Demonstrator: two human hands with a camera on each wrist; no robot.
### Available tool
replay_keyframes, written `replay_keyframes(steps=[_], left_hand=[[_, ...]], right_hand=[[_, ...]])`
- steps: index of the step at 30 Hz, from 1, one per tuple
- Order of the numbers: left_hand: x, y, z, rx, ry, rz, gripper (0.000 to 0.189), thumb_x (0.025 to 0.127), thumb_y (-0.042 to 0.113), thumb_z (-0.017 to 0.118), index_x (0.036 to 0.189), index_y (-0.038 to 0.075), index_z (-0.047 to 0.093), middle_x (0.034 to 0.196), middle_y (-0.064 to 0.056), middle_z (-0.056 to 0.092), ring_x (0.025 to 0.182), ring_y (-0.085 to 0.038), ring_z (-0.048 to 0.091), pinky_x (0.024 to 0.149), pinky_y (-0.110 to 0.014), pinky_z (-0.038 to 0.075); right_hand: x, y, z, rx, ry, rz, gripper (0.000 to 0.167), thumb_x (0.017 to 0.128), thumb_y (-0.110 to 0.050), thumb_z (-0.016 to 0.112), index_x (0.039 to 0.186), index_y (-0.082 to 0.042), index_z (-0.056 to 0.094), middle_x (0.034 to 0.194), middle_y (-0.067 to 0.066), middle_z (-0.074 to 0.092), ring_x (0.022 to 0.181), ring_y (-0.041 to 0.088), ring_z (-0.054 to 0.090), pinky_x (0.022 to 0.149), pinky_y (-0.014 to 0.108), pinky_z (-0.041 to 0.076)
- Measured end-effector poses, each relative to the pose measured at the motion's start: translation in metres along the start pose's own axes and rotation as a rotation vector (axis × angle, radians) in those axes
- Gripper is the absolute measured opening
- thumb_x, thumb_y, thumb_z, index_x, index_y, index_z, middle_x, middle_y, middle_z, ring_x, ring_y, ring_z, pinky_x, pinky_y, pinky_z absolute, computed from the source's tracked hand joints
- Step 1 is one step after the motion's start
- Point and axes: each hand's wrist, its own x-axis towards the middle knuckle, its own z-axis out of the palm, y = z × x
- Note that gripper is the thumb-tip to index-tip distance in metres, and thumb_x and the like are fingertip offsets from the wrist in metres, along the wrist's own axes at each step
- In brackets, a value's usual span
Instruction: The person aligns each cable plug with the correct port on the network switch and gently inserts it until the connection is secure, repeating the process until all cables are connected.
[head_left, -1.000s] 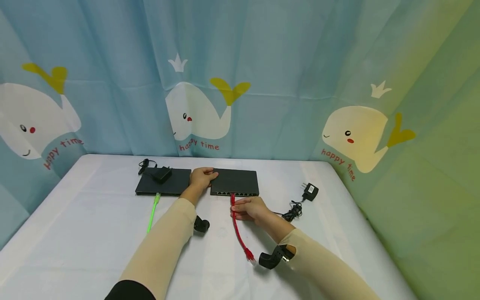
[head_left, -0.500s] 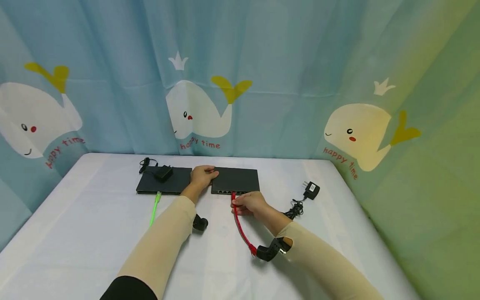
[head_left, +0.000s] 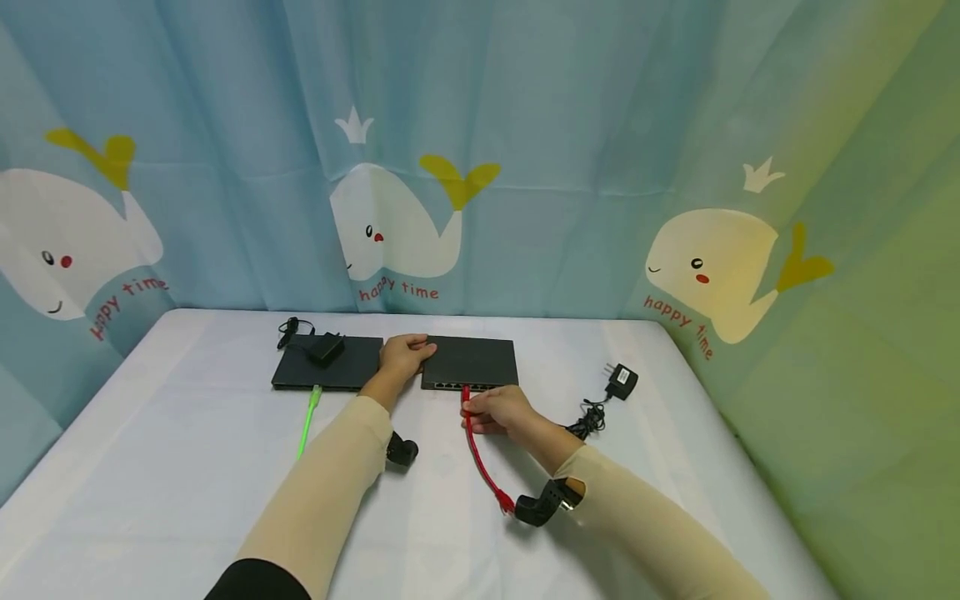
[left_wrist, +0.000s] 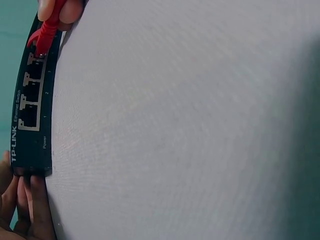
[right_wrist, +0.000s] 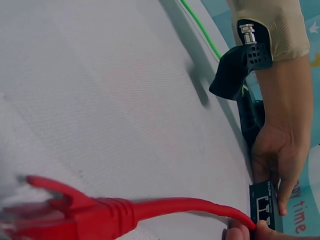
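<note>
A black TP-LINK Ethernet switch [head_left: 472, 358] lies on the white table, its row of ports facing me. My left hand [head_left: 402, 357] grips its left end, thumb on top and fingers against the side. My right hand [head_left: 498, 408] pinches a short red network cable [head_left: 480, 462] by one plug. In the left wrist view that red plug [left_wrist: 45, 35] sits at a port opening; how deep it is I cannot tell. The cable's other plug [right_wrist: 85, 215] hangs loose near the right wrist camera, large in the right wrist view.
Left of the hands lies another flat black device [head_left: 300, 367] with a power adapter [head_left: 326, 349] on top and a green cable [head_left: 307, 421] at its front. A second power adapter [head_left: 621, 383] with bundled cord lies at the right. A whale-print curtain [head_left: 570, 208] hangs behind the table.
My right hand and wrist have shifted slightly forward, and the cable's loose end has moved a little with them, closer to the wrist camera. The left hand keeps its place on the switch.
</note>
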Motion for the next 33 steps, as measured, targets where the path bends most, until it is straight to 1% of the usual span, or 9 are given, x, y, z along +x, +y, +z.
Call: replay_keyframes(steps=[4,8,11,16,20,24,28,33], left_hand=[[0.001,0.001,0.001,0.007,-0.003,-0.005,0.038,0.091,0.023,0.073,0.127,0.013,0.068,0.124,-0.009,0.068,0.099,-0.021,0.068,0.065,-0.021,0.056],[0.001,0.001,0.002,0.006,-0.006,-0.014,0.038,0.092,0.024,0.072,0.129,0.014,0.067,0.126,-0.008,0.067,0.105,-0.022,0.066,0.066,-0.021,0.056],[0.001,0.002,0.001,-0.001,0.000,-0.018,0.038,0.093,0.023,0.071,0.129,0.013,0.067,0.126,-0.009,0.067,0.107,-0.023,0.065,0.067,-0.022,0.056],[-0.001,0.002,0.001,0.010,0.015,-0.008,0.037,0.093,0.023,0.071,0.128,0.013,0.068,0.125,-0.009,0.068,0.105,-0.023,0.066,0.067,-0.022,0.056],[-0.002,0.002,0.001,0.024,0.021,-0.005,0.036,0.093,0.024,0.070,0.128,0.013,0.068,0.123,-0.008,0.069,0.102,-0.021,0.066,0.063,-0.020,0.053],[-0.002,0.001,0.002,0.027,0.024,-0.015,0.035,0.094,0.024,0.070,0.127,0.014,0.068,0.122,-0.008,0.069,0.098,-0.020,0.066,0.060,-0.017,0.051],[-0.003,0.002,0.002,0.012,0.017,-0.027,0.035,0.094,0.024,0.069,0.128,0.014,0.068,0.122,-0.008,0.069,0.100,-0.020,0.065,0.060,-0.018,0.051],[-0.004,0.002,0.002,0.000,0.012,-0.038,0.035,0.094,0.024,0.069,0.127,0.014,0.068,0.122,-0.008,0.069,0.100,-0.021,0.065,0.063,-0.021,0.052]], right_hand=[[0.000,0.000,-0.002,0.011,-0.003,0.007,0.016,0.091,-0.001,0.067,0.102,0.010,0.071,0.074,0.006,0.073,0.061,0.011,0.069,0.056,0.022,0.058],[-0.001,-0.001,-0.003,0.012,-0.006,0.013,0.018,0.091,-0.002,0.068,0.103,0.010,0.071,0.075,0.007,0.073,0.062,0.011,0.069,0.057,0.022,0.058],[-0.001,-0.001,-0.004,0.010,-0.014,0.011,0.019,0.091,-0.002,0.068,0.105,0.011,0.071,0.077,0.009,0.074,0.063,0.011,0.069,0.058,0.022,0.059],[-0.002,-0.001,-0.004,0.019,-0.018,0.021,0.020,0.090,-0.003,0.069,0.105,0.011,0.071,0.077,0.010,0.074,0.063,0.011,0.070,0.060,0.023,0.059],[-0.005,0.001,-0.004,0.021,-0.014,0.041,0.019,0.090,-0.001,0.069,0.104,0.011,0.071,0.075,0.008,0.073,0.063,0.011,0.069,0.061,0.025,0.060],[-0.009,0.004,-0.005,0.015,-0.022,0.036,0.019,0.089,0.000,0.069,0.104,0.012,0.071,0.074,0.008,0.072,0.062,0.010,0.068,0.061,0.025,0.060],[-0.015,0.009,-0.007,0.016,-0.039,0.019,0.020,0.089,0.000,0.069,0.104,0.013,0.070,0.073,0.007,0.072,0.062,0.009,0.068,0.061,0.024,0.060],[-0.024,0.015,-0.009,-0.002,-0.079,0.009,0.021,0.090,-0.001,0.068,0.106,0.014,0.069,0.072,0.004,0.071,0.063,0.008,0.067,0.062,0.025,0.060]])
